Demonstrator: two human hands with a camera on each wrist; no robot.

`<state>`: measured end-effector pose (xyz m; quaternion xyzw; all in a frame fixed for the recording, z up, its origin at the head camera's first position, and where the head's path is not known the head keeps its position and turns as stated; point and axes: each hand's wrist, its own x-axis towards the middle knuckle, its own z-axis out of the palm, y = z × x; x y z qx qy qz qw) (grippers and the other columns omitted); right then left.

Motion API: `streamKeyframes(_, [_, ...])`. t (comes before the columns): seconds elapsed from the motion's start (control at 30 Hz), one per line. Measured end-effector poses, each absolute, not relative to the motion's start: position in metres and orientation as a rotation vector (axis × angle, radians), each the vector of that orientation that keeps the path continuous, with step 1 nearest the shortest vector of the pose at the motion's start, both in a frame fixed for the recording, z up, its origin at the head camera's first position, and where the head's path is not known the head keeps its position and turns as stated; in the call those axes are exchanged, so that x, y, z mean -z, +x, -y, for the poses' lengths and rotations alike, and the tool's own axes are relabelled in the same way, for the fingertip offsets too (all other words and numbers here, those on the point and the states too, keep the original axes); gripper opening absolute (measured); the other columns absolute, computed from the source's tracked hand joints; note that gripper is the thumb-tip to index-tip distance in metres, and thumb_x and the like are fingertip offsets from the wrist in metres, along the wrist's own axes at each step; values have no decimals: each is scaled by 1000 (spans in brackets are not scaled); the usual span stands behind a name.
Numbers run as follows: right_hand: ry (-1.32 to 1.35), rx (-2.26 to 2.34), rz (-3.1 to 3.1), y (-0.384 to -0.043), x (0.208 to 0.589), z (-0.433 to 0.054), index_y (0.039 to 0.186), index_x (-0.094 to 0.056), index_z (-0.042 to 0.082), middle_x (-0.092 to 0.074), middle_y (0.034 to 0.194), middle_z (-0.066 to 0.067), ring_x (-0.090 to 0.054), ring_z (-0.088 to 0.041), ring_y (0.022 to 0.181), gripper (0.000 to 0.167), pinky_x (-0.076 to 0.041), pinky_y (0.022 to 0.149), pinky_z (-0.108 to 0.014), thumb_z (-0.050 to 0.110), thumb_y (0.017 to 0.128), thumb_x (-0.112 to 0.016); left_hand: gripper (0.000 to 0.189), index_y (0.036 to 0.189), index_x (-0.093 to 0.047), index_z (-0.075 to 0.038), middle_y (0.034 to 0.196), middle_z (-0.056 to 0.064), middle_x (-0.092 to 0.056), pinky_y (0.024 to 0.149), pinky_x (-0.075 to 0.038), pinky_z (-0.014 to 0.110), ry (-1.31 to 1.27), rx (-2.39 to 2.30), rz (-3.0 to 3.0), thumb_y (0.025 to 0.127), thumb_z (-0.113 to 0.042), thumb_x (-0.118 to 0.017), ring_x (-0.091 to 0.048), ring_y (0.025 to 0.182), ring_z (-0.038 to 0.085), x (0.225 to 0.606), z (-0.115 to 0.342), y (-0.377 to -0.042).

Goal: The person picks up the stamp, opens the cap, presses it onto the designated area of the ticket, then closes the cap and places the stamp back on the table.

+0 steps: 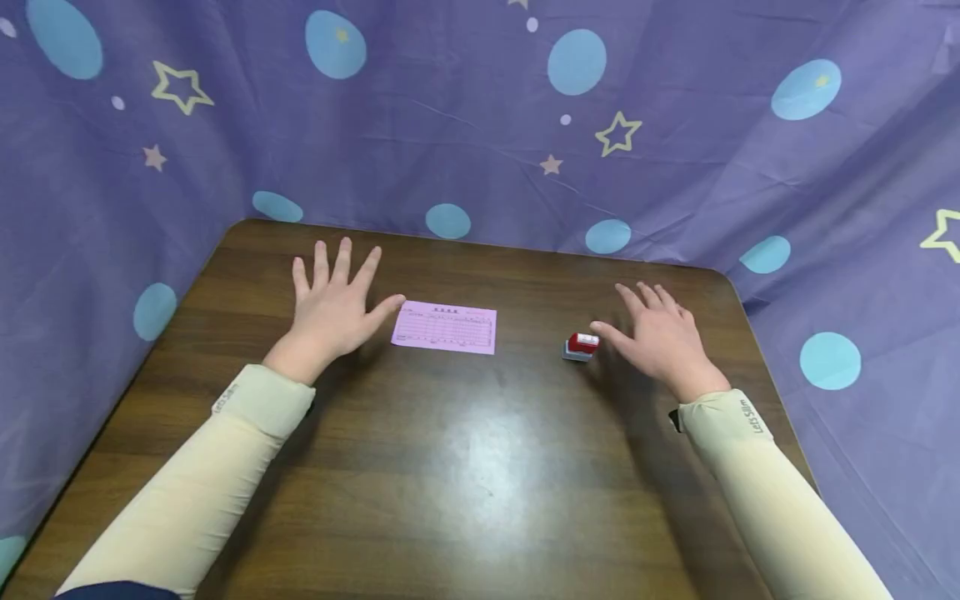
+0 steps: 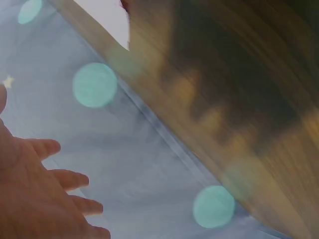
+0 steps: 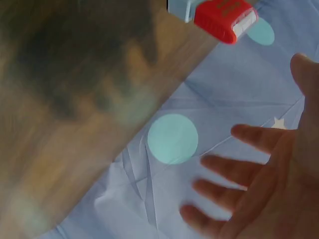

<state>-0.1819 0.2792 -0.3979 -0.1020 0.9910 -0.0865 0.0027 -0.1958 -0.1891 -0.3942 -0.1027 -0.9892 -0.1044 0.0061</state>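
My left hand (image 1: pixel 330 317) is spread over the left part of the table, holding nothing. Its thumb tip overlaps the corner of a pink printed slip (image 1: pixel 446 327) in the head view. To the right of the slip stands a small red stamp (image 1: pixel 582 344) with a grey-blue base. My right hand (image 1: pixel 660 337) hovers just right of the stamp, fingers extended and thumb pointing toward it. In the right wrist view the red stamp (image 3: pixel 225 19) shows at the top, apart from the fingers. The left wrist view shows only a pale edge of the slip (image 2: pixel 107 17).
The brown wooden table (image 1: pixel 420 500) has rounded far corners and reflects a bright patch of light near its middle. A purple curtain (image 1: pixel 465 117) with stars and blue dots hangs behind it and along both sides.
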Motion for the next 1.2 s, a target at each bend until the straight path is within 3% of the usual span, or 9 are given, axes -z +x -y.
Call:
streamKeyframes(0.17, [-429,410,-2999,-183,401,-270,149,-48,3,-53,145,-19,-49,-41,132,86,-41,101,-62,68,94,-56,91,165,-14,-19,166,25,-4,110,15,67,-382,383,3110,97,-76,-31,13,148,49,389,172,-190])
streamKeyframes(0.33, [-513,468,-2962,-185,406,-264,142,-56,0,-60,137,-19,-56,-39,126,71,-44,99,-59,52,95,-67,86,165,-17,-18,166,24,-10,113,8,66,-469,502,3120,99,-68,-42,3,148,51,388,150,-183])
streamKeyframes(0.53, [-585,518,-2935,-183,420,-257,133,-63,0,-69,118,-15,-67,-32,102,62,-51,88,-54,40,90,-79,78,164,-22,-17,165,24,-14,116,-1,65,-661,587,3092,103,-59,-46,-3,148,52,399,120,-169])
streamKeyframes(0.67, [-610,526,-2920,-182,427,-252,128,-66,2,-71,107,-12,-67,-28,91,50,-53,82,-50,29,89,-82,74,163,-26,-17,165,22,-18,117,-4,61,-783,634,3085,104,-56,-47,-6,149,49,406,95,-163])
streamKeyframes(0.83, [-596,506,-2921,-181,432,-250,119,-68,3,-71,101,-11,-68,-29,88,39,-54,80,-51,17,86,-83,72,160,-34,-13,163,21,-25,118,-9,60,-890,656,3074,104,-55,-48,-13,149,46,414,70,-159])
streamKeyframes(1.2, [-631,520,-2954,-183,436,-248,105,-70,3,-71,93,-11,-67,-29,81,24,-54,77,-49,10,85,-83,48,140,-58,0,140,15,-59,111,-35,46,-1019,883,2891,102,-27,-63,-51,132,33,430,45,-158])
